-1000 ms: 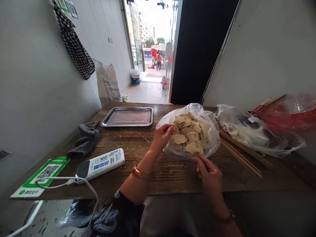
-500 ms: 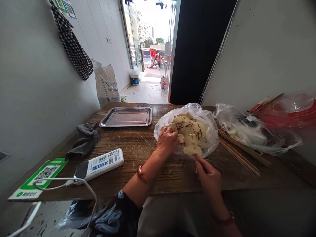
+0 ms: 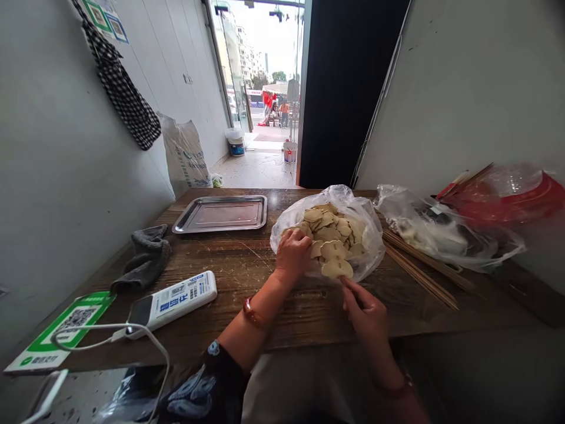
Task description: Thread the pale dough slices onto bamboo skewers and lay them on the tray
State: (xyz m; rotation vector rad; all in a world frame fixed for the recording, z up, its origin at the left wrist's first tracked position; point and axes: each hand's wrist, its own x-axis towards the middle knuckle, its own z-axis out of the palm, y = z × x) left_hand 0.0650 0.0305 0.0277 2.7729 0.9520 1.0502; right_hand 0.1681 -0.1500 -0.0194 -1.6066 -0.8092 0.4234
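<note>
My left hand (image 3: 293, 254): curled over the slices (image 3: 328, 220), can't tell if I'm gripping any.
My right hand (image 3: 365, 307): pinching the skewer (image 3: 342, 279), slices threaded on it!
Clear bag (image 3: 374, 242): on the table (image 3: 233, 265), slices heaped inside.

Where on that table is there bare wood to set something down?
The widest bare wood lies between the tray, the white device and the left hand. A smaller patch lies between the right hand and the sticks. Crowded: the bag of slices mid-table, the plastic bags at right, and the grey cloth and green card at left.
</note>
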